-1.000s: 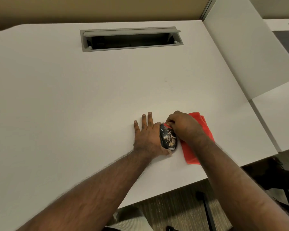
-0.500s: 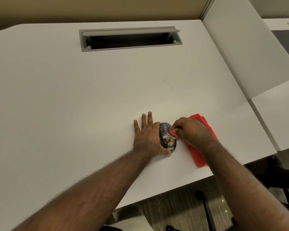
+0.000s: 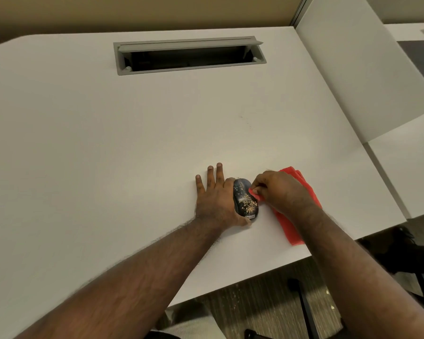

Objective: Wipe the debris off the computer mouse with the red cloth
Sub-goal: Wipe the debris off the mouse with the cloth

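Note:
A black computer mouse [image 3: 244, 200] lies on the white desk [image 3: 132, 148] near its front edge, its back half speckled with tan crumbs. My left hand [image 3: 216, 196] lies flat against the mouse's left side, thumb along its rear, holding it in place. My right hand [image 3: 282, 192] pinches the red cloth [image 3: 291, 228] and presses a bunched corner of it against the mouse's right side. Most of the cloth trails under and behind my right hand, flat on the desk.
A grey cable tray [image 3: 189, 55] with an open flap is set into the desk at the back. A white divider panel [image 3: 362, 77] stands at the right. The desk's front edge runs just below the mouse; crumbs lie on the floor [image 3: 255, 304] beneath.
My right hand has slid the cloth from the mouse's front top to its right side. The front of the mouse now looks free of crumbs. My left hand has not moved.

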### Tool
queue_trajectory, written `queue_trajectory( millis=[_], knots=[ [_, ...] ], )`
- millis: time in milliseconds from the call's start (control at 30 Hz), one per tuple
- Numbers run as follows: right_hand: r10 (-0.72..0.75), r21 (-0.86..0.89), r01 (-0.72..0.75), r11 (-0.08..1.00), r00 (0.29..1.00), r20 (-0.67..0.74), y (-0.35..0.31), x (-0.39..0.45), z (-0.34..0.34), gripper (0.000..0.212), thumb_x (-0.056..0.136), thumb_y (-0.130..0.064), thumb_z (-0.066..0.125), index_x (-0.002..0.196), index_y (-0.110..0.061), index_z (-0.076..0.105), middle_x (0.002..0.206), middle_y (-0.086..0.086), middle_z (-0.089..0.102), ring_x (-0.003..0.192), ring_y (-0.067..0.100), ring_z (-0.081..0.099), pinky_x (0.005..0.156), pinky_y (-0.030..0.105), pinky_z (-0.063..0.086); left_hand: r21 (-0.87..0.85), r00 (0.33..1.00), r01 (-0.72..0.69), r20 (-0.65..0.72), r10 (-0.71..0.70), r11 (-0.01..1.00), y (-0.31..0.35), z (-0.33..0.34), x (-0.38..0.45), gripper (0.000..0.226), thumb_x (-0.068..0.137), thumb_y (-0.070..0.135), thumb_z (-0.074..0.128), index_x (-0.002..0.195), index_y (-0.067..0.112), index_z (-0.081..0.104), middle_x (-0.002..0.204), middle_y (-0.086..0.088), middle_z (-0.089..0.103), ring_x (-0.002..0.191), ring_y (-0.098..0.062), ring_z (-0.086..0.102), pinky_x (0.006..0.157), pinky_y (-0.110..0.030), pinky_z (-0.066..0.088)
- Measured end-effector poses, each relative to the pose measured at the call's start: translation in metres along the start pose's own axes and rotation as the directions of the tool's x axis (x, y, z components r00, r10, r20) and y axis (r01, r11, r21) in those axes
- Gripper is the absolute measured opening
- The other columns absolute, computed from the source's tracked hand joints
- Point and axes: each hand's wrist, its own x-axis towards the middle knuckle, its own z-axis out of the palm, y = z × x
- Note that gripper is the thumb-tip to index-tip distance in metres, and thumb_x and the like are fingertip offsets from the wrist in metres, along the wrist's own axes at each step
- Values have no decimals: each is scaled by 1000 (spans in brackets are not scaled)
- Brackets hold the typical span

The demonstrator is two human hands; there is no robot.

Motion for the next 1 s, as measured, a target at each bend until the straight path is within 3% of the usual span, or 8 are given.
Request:
queue_trajectory(
  millis=[167,400,533,700,1000],
  knots=[
    [46,22,-45,999,997,-54,-9,10,3,17,90,-17,57,97,-20,72,101,0,66,93,20,63,83,34,50,-2,1000,1,12,-1,1000,0,-1,0,120,55,76,75,151,25,24,165,-12,-13,150,-31,-19,118,-60,-10],
    [57,-52,-51,997,988,141,-5,7,-11,13,89,-24,63,97,-24,73,101,-5,71,95,15,63,82,28,47,3,1000,0,-1,0,1000,-1,3,1,119,55,80,72,150,25,25,165,-12,-13,150,-31,-18,118,-60,-9],
    [81,-58,-79,995,996,31,-13,22,-6,15,90,-25,60,97,-25,73,103,-1,71,95,20,64,87,35,52,-4,1000,-3,-13,3,1000,-2,4,2,120,54,80,73,150,26,26,166,-12,-10,151,-31,-17,118,-60,-8],
    [71,-47,-74,996,996,-50,-18,32,1,19,90,-20,57,98,-24,73,106,1,68,95,22,63,85,36,52,5,1000,-5,-30,5,1000,-3,4,2,121,53,81,72,150,26,27,166,-12,-9,151,-31,-16,117,-59,-10],
    [68,-39,-63,997,990,124,-4,12,-7,14,89,-23,63,99,-23,74,101,-5,71,93,14,62,80,26,44,15,1000,-3,-24,4,1000,-2,3,1,120,55,82,71,151,24,26,165,-14,-10,151,-32,-17,118,-61,-8]
  ],
)
